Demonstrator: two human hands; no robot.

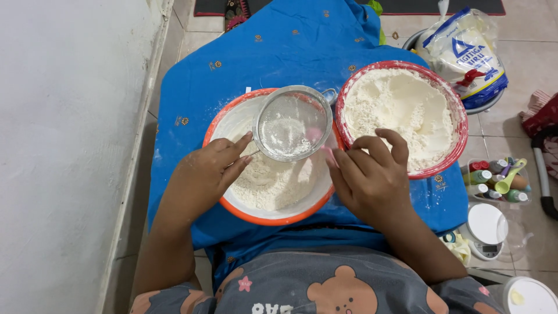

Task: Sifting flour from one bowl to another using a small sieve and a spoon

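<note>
My left hand (203, 174) pinches the near-left rim of a round metal sieve (290, 125) between thumb and forefinger. It holds the sieve level over an orange-rimmed bowl (273, 220) that is part full of sifted flour. A little flour lies in the mesh. My right hand (372, 174) is curled at the sieve's right edge, gripping a pink spoon (329, 156) whose end shows faintly through the mesh. Just right of it stands a red-rimmed bowl (460, 145) heaped with lumpy flour.
Both bowls sit on a low surface covered by a blue cloth (279, 52). A white wall (64, 145) runs along the left. On the tiled floor to the right are a flour bag (465, 49), a tray of small bottles (497, 180), a white kitchen scale (487, 229) and a white lid (529, 296).
</note>
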